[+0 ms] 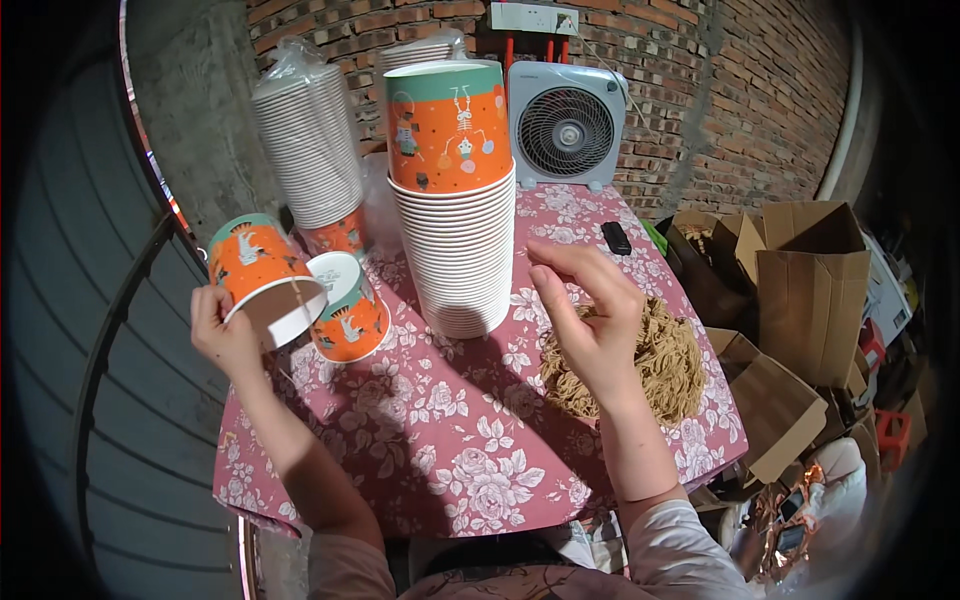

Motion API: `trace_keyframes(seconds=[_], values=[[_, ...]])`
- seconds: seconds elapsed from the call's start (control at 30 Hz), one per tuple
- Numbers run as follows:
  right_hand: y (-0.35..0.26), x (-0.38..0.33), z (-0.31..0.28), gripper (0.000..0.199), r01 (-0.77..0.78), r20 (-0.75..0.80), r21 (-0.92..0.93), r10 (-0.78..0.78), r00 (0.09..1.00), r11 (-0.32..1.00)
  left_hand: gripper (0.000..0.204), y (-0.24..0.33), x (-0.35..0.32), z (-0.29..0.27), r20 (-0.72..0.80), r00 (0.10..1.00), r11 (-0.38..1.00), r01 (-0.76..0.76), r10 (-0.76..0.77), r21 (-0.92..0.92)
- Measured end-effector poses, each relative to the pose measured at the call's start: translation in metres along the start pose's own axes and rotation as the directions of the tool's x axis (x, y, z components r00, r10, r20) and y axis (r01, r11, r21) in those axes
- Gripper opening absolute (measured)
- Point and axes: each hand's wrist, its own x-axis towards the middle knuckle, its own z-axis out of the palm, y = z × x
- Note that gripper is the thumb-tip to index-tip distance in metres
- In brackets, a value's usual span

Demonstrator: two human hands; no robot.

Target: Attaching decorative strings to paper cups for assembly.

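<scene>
My left hand (pixel 222 325) grips an orange and green paper bucket (pixel 262 262) near its rim, on the left over the table. The bucket is tilted, its open mouth turned toward the lower right, and a thin tan cord shows at that mouth. Just right of it, a similar paper bucket (pixel 352 325) sits upside down on the cloth. My right hand (pixel 600 320) is raised with thumb and fingers apart, holding nothing I can see. Beneath and beside it lies a heap of tan cords (pixel 665 365). Between my hands rises a tall stack of nested upside-down paper buckets (pixel 455 240).
A pink floral tablecloth (pixel 490 480) covers the table. Bagged bucket stacks (pixel 310 150) stand at the back left. A grey box fan (pixel 568 130) and a small black object (pixel 616 238) are at the back right. Cardboard boxes (pixel 810 300) crowd the floor to the right.
</scene>
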Motion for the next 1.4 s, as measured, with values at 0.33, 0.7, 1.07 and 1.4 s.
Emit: trace_keyframes(seconds=[0.33, 0.7, 1.07, 1.4], values=[[-0.001, -0.001, -0.004, 0.009, 0.016, 0.037, -0.023, -0.015, 0.999, 1.000, 0.022, 0.003, -0.044, 0.044, -0.304, 0.931, 0.980, -0.193, 0.200, 0.055], [-0.003, 0.000, -0.008, 0.008, 0.016, 0.042, 0.015, -0.017, 0.999, 1.000, 0.028, -0.007, -0.097, 0.086, 0.389, 0.915, 0.992, -0.121, 0.104, 0.020], [-0.001, 0.002, -0.010, 0.008, 0.026, 0.044, 0.023, -0.027, 0.999, 0.999, 0.039, -0.048, -0.084, 0.072, 0.431, 0.889, 0.976, 0.203, -0.151, -0.075], [-0.002, 0.000, -0.004, 0.009, 0.013, 0.105, 0.001, -0.013, 0.994, 1.000, 0.039, -0.071, -0.076, 0.053, 0.502, 0.839, 0.930, 0.330, -0.211, -0.161]])
